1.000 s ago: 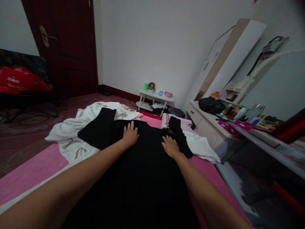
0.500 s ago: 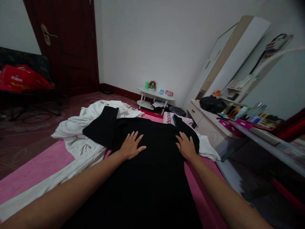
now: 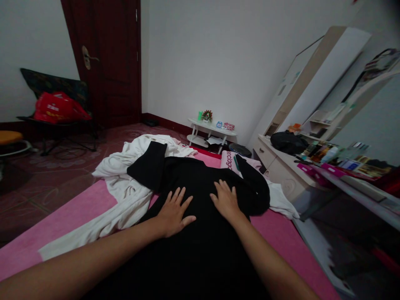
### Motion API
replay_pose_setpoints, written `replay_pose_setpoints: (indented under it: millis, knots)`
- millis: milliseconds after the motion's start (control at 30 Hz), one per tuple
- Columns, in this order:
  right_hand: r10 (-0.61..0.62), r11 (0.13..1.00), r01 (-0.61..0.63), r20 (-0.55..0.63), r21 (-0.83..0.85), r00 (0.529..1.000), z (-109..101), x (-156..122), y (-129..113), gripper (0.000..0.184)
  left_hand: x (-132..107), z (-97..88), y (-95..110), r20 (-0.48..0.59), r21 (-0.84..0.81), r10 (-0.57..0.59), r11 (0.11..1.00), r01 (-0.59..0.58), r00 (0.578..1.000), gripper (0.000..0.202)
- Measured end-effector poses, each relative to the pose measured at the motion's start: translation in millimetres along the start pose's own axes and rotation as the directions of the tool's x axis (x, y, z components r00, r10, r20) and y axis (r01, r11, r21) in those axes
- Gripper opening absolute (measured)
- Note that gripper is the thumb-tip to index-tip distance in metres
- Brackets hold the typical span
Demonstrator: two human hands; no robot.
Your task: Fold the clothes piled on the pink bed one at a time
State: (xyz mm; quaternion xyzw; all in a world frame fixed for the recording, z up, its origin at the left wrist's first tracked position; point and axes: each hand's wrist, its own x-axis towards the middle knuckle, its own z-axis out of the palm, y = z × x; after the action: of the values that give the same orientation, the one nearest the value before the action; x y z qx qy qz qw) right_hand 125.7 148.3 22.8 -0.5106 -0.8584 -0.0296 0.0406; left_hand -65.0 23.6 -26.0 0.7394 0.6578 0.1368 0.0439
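A black short-sleeved garment (image 3: 200, 258) lies spread over a pink bed cover (image 3: 90, 200), its lower end running out of view towards me. My left hand (image 3: 174, 212) rests flat on the garment's left upper part, fingers spread. On its right upper part lies my right hand (image 3: 225, 200), also flat with fingers apart. One sleeve (image 3: 148, 164) stretches out left over crumpled white cloth (image 3: 125, 200). The other sleeve (image 3: 254, 183) is bunched on the right and shows a green stripe. Pink folded cloth with dark lettering (image 3: 228, 159) sits just beyond it.
A vanity table (image 3: 281, 162) with bottles and a black bag (image 3: 288, 142) stands along the right. Behind the bed is a small white table (image 3: 212, 127). At the left, a folding chair holds a red bag (image 3: 61, 108) near a dark door (image 3: 108, 62).
My right hand has slid left across the garment, away from its right edge. My left hand has moved slightly towards me. The view has turned a little left.
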Motion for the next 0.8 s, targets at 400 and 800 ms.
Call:
replay_pose_setpoints:
  millis: [400, 800]
  knots:
    - [-0.176, 0.932, 0.201, -0.108, 0.302, 0.978, 36, -21, -50, 0.049, 5, -107.1, -73, -0.269, 0.062, -0.25, 0.959, 0.276, 0.93, 0.046]
    - [-0.142, 0.886, 0.2, -0.167, 0.417, 0.976, 34, -25, -45, 0.043, 42, -132.3, -139, -0.146, -0.303, -0.666, 0.734, 0.608, 0.732, 0.017]
